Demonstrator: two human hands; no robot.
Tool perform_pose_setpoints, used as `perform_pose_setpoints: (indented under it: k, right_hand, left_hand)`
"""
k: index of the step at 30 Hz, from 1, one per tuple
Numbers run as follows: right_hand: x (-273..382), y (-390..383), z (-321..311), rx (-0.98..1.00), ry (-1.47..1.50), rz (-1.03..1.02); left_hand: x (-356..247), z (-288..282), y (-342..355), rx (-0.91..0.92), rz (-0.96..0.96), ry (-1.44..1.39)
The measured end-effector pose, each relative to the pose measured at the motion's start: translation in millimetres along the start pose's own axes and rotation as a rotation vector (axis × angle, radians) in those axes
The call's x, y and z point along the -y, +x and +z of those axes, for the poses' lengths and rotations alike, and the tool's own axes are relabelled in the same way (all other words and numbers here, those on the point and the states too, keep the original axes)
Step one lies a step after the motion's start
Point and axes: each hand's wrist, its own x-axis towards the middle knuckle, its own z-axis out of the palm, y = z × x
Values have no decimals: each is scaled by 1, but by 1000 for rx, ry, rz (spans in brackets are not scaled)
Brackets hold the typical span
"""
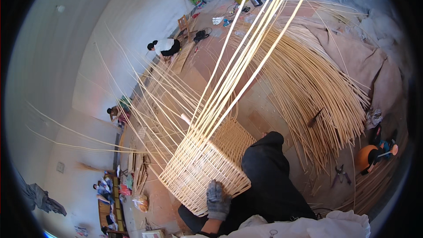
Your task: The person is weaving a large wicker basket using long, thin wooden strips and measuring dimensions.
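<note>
Pale cloth [317, 227]: bunched at five o'clock, against the worker's dark trousers [269, 163].
Basket [194, 174]: six o'clock, tilted between the legs, long canes [207, 125] shooting up towards one and fanning towards ten (quite a spray from here).
Left hand [217, 202]: grey-gloved, fingers straight and together, laid flat on the weave.
Cane heap [313, 92]: three o'clock, spread across the floor.
Pliers [340, 176]: four o'clock.
Co-worker [165, 46]: eleven o'clock, bent low.
</note>
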Motion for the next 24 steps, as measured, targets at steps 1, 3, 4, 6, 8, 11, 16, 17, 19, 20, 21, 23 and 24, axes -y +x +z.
perform_pose_setpoints:
  k: [1,3,4,6,8,11,16,17,19,20,21,23,24]
  right_hand:
    - [-1,-4,1,-6,9,-4]
    - [-5,-2,-4,-33,14,-35]
    - [-12,-15,-12,-41,9,-62]
    - [24,4,-16,-21,10,-203]
    - [71,-16,-33,73,-379,-91]
    - [90,-31,-39,331,-818,-232]
    - [255,-146,-95,350,-83,-672]
    - [281,-160,-90,378,-11,-874]
    - [329,-192,-86,415,39,-1112]
    - [357,-216,-78,327,-137,-1390]
    - [380,-235,-70,217,-312,-1666]
    - [418,-262,-45,290,-336,-1909]
    - [433,-277,-36,325,-357,-2072]
  left_hand:
    - [3,6,3,15,13,-16]
    - [7,31,13,29,61,43]
    - [5,31,12,16,78,57]
    - [14,31,1,16,73,75]
    - [11,8,-13,-18,-57,10]
    - [-9,14,0,-95,-30,46]
    - [-92,-17,47,364,-27,-667]
    - [-88,-5,42,462,-178,-935]
    - [-100,-4,56,812,-443,-1483]
    - [-85,10,58,915,-481,-1655]
    - [-80,14,64,895,-543,-1830]
    - [-77,5,76,774,-590,-2022]
    - [-82,-4,84,625,-597,-2171]
